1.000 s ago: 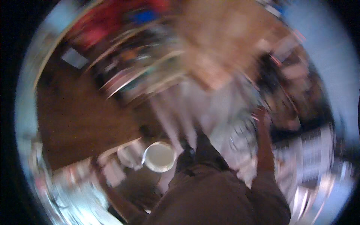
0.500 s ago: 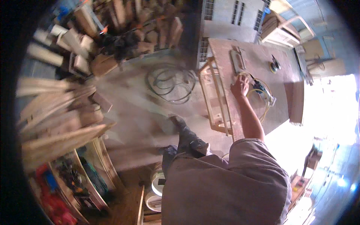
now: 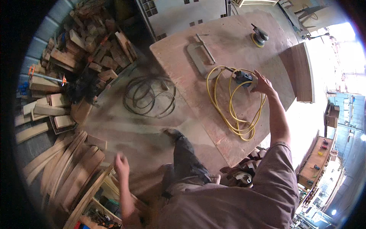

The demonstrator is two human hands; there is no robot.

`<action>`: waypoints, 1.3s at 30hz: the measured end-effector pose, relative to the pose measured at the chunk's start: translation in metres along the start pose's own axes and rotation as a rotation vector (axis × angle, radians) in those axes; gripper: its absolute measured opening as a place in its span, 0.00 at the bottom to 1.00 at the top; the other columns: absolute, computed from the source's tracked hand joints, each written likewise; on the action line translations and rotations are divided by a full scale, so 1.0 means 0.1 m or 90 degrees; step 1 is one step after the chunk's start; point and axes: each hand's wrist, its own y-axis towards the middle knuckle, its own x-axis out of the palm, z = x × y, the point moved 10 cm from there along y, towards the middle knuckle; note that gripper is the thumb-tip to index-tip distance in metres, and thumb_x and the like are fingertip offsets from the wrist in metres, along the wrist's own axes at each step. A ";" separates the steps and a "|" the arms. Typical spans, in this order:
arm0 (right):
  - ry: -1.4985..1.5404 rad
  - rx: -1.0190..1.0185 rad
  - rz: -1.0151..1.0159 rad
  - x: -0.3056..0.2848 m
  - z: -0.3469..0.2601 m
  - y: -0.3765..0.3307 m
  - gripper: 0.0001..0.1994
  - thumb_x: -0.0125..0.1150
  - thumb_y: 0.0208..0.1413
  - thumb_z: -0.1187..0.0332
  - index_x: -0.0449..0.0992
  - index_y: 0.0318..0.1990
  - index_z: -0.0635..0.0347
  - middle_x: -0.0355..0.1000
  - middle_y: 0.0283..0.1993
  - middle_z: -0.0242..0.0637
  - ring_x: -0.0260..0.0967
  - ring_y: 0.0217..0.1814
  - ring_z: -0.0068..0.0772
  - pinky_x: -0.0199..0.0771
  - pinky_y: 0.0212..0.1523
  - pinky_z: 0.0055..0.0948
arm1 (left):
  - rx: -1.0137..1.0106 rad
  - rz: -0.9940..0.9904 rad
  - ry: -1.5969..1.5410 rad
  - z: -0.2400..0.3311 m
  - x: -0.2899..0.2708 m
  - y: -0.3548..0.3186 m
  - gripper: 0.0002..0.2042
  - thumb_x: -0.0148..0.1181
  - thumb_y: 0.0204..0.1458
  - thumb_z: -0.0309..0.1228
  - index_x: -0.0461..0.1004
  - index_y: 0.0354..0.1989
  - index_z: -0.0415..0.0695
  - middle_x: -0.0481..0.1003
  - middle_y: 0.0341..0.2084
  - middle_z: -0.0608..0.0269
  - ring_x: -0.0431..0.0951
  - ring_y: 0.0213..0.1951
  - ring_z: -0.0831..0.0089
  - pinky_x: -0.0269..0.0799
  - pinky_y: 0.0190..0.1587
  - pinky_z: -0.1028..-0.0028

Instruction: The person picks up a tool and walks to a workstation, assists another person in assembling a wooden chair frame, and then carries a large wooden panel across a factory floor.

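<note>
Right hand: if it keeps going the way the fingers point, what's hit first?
Likely the blue power tool on the yellow cord; the right hand is already at it, though contact is unclear.

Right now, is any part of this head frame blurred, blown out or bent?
Head view: left hand smeared by motion blur; right hand by the yellow cord fairly sharp; daylight at the right rim blows out; workbench edges bow from fisheye.
</note>
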 end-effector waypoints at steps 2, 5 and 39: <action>-0.025 0.009 -0.054 0.00 -0.02 0.22 0.47 0.81 0.25 0.53 0.66 0.61 0.49 0.73 0.54 0.46 0.70 0.59 0.48 0.72 0.56 0.44 | 0.139 -0.002 -0.016 1.13 -0.13 0.78 0.12 0.58 0.54 0.27 0.70 0.46 0.38 0.74 0.40 0.48 0.74 0.43 0.47 0.70 0.43 0.57; -0.036 0.028 -0.068 0.10 -0.07 0.12 0.42 0.79 0.27 0.51 0.70 0.56 0.49 0.77 0.47 0.46 0.74 0.52 0.50 0.75 0.49 0.45 | 0.436 0.015 -0.070 3.06 -0.09 1.33 0.22 0.59 0.48 0.19 0.69 0.54 0.42 0.69 0.52 0.52 0.72 0.53 0.50 0.70 0.52 0.59; 0.186 -0.025 0.294 -0.32 -1.02 -2.09 0.04 0.57 0.48 0.71 0.68 0.29 0.54 0.66 0.22 0.41 0.68 0.26 0.50 0.66 0.24 0.46 | 0.429 -0.007 -0.132 3.63 -0.17 1.62 0.04 0.53 0.49 0.23 0.66 0.26 0.36 0.66 0.22 0.52 0.70 0.26 0.58 0.64 0.30 0.63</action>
